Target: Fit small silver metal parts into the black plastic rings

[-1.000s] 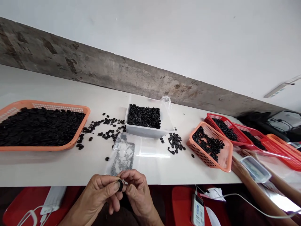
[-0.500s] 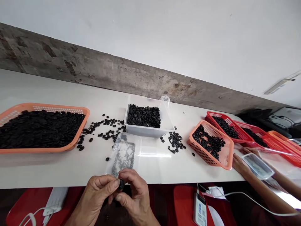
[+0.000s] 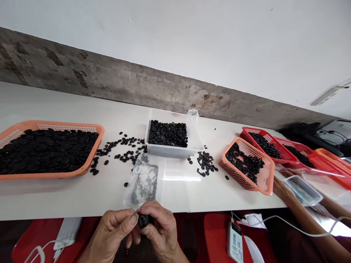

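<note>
My left hand [image 3: 113,233] and my right hand [image 3: 160,228] meet just below the white table's front edge [image 3: 82,208]. Between their thumbs and forefingers both pinch one small black plastic part [image 3: 143,220]. Directly above them lies a clear lid or bag [image 3: 144,182] holding small grey metal pieces. Loose black parts [image 3: 123,149] are scattered on the table beyond it. A clear tub [image 3: 171,140] full of black parts stands behind the lid.
A large orange basket [image 3: 95,129] heaped with black parts sits at the left. Orange and red baskets [image 3: 267,179] stand at the right, where another person's hand [image 3: 282,190] touches a clear tray [image 3: 305,190]. A phone with a white cable [image 3: 234,244] lies below the table edge.
My hands have stayed at the table edge and kept working the black part between the fingers; it has dropped slightly. The other person's tray has shifted a little.
</note>
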A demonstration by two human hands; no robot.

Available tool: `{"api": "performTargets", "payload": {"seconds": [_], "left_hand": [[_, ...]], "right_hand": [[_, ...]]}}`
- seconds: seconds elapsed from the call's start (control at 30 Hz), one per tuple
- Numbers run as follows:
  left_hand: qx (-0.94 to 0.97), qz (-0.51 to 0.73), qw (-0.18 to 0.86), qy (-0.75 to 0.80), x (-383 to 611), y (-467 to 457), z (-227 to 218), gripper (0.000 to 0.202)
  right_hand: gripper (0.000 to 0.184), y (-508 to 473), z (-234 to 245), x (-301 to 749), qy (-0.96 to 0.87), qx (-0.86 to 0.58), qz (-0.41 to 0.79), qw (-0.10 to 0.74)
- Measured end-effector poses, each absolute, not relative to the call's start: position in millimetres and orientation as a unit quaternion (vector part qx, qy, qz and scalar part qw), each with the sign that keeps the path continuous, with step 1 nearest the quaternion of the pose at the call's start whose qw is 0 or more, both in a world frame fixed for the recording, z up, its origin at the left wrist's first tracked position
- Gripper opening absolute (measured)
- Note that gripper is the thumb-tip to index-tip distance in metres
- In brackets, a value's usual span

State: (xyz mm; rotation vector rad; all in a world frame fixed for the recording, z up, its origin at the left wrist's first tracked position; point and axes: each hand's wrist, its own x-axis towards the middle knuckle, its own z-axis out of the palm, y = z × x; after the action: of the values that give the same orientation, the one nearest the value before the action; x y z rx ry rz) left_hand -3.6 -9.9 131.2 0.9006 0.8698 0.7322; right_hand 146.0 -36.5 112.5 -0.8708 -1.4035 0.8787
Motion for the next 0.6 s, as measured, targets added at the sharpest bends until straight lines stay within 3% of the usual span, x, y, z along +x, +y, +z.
{"api": "performTargets", "payload": {"seconds": [0.6], "left_hand": [[0.442,0.336,0.716,0.424,-7.2,-15.2,123.2,0.032]], "right_hand": [[0.029,-40.7,109.0,142.2,-0.58,-0.408,0.347,0.614]]}}
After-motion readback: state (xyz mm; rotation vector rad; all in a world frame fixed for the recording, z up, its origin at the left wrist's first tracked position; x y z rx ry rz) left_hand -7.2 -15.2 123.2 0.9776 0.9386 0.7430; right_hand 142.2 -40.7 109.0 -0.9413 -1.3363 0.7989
